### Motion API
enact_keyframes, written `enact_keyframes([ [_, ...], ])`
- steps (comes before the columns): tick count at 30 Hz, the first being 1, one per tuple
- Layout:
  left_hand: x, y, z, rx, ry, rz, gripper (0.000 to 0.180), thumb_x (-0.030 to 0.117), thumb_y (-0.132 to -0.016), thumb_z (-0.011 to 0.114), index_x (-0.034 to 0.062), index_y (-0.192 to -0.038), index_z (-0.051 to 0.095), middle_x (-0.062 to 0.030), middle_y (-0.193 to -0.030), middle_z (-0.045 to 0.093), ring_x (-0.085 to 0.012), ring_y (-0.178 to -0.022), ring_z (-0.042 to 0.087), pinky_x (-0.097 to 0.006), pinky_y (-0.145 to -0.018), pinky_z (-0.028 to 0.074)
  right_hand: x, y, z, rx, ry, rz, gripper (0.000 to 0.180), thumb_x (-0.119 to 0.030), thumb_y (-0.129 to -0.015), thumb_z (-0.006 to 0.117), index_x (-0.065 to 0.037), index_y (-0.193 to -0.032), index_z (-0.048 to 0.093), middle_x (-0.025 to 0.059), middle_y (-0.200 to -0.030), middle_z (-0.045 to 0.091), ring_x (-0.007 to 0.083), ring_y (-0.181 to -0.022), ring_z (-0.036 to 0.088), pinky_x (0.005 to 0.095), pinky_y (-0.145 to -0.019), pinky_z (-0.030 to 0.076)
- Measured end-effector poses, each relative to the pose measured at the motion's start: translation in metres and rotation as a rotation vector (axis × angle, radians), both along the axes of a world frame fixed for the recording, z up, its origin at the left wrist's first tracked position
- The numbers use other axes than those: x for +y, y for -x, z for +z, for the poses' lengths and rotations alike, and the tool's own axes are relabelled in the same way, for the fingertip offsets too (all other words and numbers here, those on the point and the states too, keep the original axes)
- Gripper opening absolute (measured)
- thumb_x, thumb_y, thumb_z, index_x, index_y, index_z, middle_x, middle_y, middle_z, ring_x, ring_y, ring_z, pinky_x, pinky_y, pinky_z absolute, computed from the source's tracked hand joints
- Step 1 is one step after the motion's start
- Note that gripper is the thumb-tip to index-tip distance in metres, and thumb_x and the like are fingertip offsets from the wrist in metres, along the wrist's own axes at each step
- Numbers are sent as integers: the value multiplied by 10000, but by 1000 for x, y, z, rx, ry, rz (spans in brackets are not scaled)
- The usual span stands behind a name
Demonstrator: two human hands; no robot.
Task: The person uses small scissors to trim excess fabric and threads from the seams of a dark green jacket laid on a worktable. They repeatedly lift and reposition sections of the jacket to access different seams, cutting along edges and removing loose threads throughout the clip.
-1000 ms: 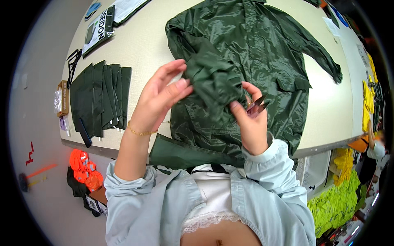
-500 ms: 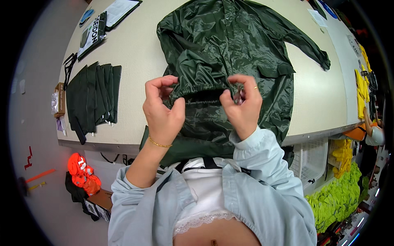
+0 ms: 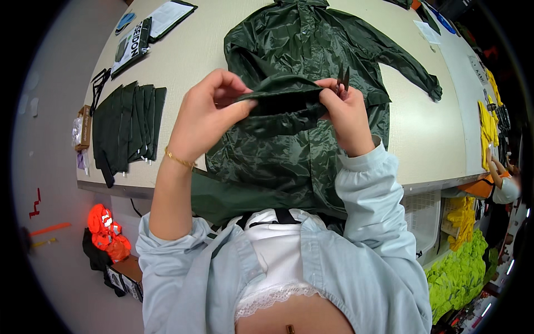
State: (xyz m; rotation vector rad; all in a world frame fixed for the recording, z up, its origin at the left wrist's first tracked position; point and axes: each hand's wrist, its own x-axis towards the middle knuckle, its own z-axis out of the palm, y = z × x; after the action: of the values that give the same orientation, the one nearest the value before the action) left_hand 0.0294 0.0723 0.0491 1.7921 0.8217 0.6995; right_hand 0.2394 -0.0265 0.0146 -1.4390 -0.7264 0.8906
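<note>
One glossy dark-green fabric jacket (image 3: 272,161) lay front-up on a cream-topped table (image 3: 425,139); left hand (image 3: 204,114) and right hand (image 3: 347,114) pinched its sleeve opening (image 3: 281,124), the right also gripping slim pointed snips (image 3: 345,79).

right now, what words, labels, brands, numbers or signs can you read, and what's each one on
Packet, upper left: large dark lettering, legible; I won't copy it out.
Grey sheet, far right: dark lettering, also not copied.
White sheet beside the packet: print too small.
Small carton, lower-left box: print too small or blurred.
Jacket: none seen.
</note>
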Motion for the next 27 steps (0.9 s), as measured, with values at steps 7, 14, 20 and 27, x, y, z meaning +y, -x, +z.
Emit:
enact_keyframes([
  [7,-14,-18,-11,-204,-296,-67,554,302,-737,770,49,-1164,523,-120,-1251,509,-213,-1141,486,-328,-981,364,-8,-16,11,759,174,-16,83,-99,-826,474,-91,-757,518,-84,-495,391,35,-353,260,214,-444,356],
  [14,-29,-34,-34,-235,28,169,632,327,-764,753,17,-1235,469,-109,-1261,488,-226,-1173,469,-364,-993,367,-14,-12,12,942,114,-127,127,-75,-845,420,-86,-791,534,-82,-491,386,31,-353,256,226,-455,376],
  [20,-15,-21,-41,-392,550,-71,476,380,-937,499,6,-1231,496,-71,-1138,574,-166,-1135,486,-350,-1007,343,-28,-24,-25,377,-214,-43,287,56,-790,453,6,-1054,555,65,-969,576,147,-893,544,248,-791,421],
  [27,-23,-22,-33,-239,388,-216,337,194,-811,709,-7,-1052,586,27,-885,582,-45,-824,494,-196,-774,400,-42,-21,-45,-435,-556,154,292,103,-693,442,16,-919,605,152,-894,612,211,-723,581,264,-659,448],
])
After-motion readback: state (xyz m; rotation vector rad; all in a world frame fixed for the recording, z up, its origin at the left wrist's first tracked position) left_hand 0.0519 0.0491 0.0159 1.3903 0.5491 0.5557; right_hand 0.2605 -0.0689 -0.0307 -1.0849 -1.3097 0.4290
